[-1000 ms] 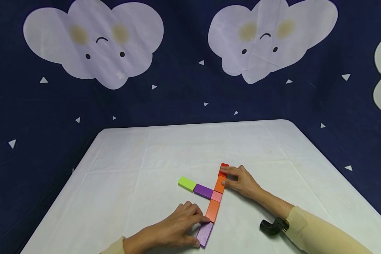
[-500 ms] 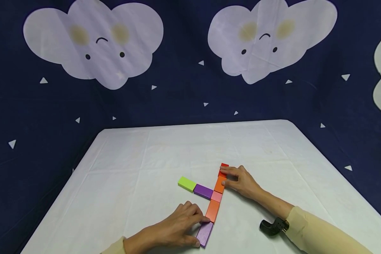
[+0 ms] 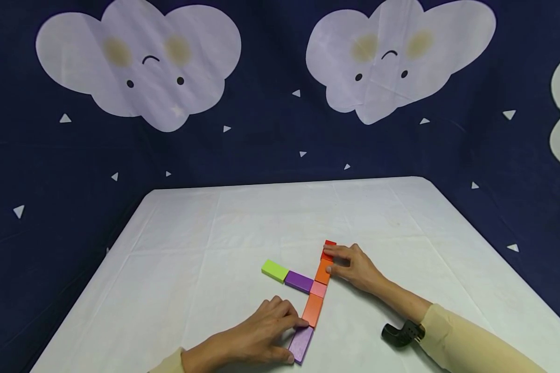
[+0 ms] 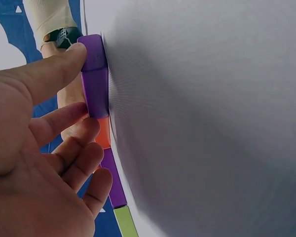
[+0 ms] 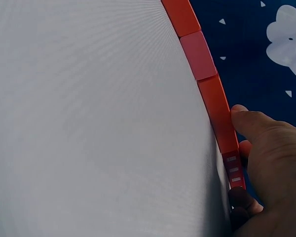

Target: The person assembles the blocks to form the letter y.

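Observation:
Several flat coloured blocks lie end to end on the white table. My left hand point(image 3: 268, 331) pinches the light purple block point(image 3: 302, 343) at the near end of the row, thumb at one end and index finger by the other. Above it run a salmon block point(image 3: 312, 310), a small pink block point(image 3: 318, 288), an orange block point(image 3: 323, 272) and a red block point(image 3: 330, 242). My right hand point(image 3: 358, 267) holds the far end, its thumb against the orange block and its fingers over the red one, hiding part of it.
A dark purple block point(image 3: 299, 282) and a lime green block point(image 3: 275, 271) branch leftward from the pink one. White cloth point(image 3: 191, 223) covers the table. A dark blue curtain point(image 3: 270, 145) with clouds hangs behind. A black device point(image 3: 403, 333) sits at the right wrist.

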Motion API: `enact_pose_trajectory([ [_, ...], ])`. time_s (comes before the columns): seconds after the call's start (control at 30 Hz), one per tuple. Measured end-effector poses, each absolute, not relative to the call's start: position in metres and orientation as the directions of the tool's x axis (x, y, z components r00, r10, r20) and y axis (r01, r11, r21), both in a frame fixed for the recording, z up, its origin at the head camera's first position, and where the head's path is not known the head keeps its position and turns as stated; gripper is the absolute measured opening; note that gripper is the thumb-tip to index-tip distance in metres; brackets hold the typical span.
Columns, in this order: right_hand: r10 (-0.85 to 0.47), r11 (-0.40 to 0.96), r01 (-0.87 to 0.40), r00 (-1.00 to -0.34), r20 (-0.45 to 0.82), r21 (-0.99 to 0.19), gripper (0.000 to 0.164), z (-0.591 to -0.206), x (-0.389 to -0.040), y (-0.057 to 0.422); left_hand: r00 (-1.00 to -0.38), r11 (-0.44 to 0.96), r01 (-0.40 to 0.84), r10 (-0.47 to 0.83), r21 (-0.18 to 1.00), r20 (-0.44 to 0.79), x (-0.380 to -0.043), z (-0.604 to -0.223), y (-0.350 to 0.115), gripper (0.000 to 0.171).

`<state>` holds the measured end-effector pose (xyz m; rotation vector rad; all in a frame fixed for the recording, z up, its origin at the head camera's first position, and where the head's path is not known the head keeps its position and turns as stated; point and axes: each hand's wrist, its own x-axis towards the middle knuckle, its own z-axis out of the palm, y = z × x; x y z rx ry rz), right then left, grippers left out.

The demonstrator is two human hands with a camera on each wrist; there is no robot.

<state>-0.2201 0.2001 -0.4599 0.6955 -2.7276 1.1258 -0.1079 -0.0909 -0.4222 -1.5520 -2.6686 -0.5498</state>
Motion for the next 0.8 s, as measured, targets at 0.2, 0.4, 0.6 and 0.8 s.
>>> enact_pose_trajectory([
  [0.2,-0.374,0.609,-0.459,-0.885,0.276,-0.647,0.047,-0.4603,-0.2201,0.2001,-0.513,0.45,0.835,0.845,0.317,0.15,-0.1083,-0.4205,-0.0904,0.055],
  [0.4,-0.373,0.601,-0.46,-0.884,0.28,-0.654,0.046,-0.4598,-0.22,0.2003,-0.515,0.453,0.834,0.844,0.316,0.148,-0.1083,-0.4203,-0.0899,0.055],
  [0.6,-0.372,0.588,-0.459,-0.885,0.281,-0.666,0.046,-0.4594,-0.2198,0.2003,-0.517,0.453,0.833,0.842,0.317,0.155,-0.108,-0.4204,-0.0895,0.056],
  [0.8,-0.35,0.518,-0.449,-0.888,0.299,-0.728,0.043,-0.4603,-0.2207,0.2016,-0.536,0.466,0.816,0.832,0.343,0.143,-0.107,-0.4189,-0.0895,0.057],
])
